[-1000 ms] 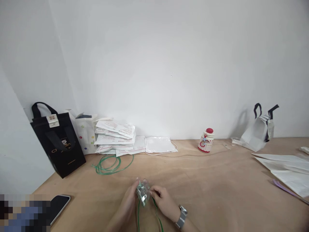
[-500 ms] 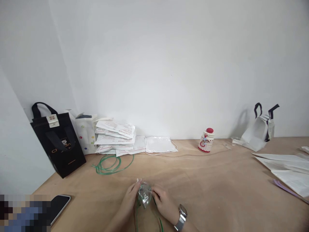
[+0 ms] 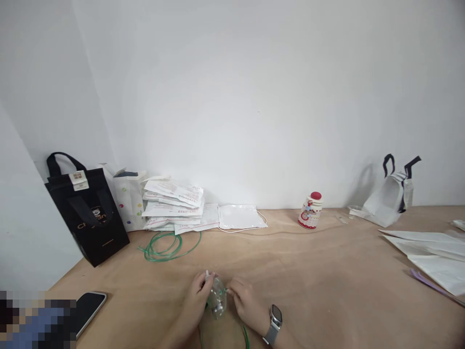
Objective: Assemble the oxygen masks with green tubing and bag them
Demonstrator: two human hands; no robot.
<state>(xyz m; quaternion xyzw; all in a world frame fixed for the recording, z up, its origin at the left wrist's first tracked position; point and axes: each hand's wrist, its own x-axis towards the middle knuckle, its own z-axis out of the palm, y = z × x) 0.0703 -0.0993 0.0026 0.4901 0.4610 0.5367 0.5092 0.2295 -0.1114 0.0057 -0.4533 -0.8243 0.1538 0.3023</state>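
Note:
My left hand (image 3: 195,296) and my right hand (image 3: 244,299) meet low in the middle of the wooden table (image 3: 327,286), both closed around a small clear plastic part (image 3: 217,299) with a greenish tint. Thin green tubing (image 3: 244,335) runs from that part down toward me between my wrists. A watch (image 3: 273,324) sits on my right wrist. The fingertips of both hands pinch the part from either side.
A coil of green tubing (image 3: 165,248) lies behind my hands. A stack of white packets (image 3: 174,204), a black gift bag (image 3: 87,215) and a dotted white bag (image 3: 129,198) stand at back left. A phone (image 3: 87,310) lies front left. A red-capped jar (image 3: 310,211), a white bag (image 3: 390,196) and paper sheets (image 3: 432,254) sit right.
Both hands have shifted slightly and turned the clear part between them; it sits a little lower now. The rest of the table is unchanged.

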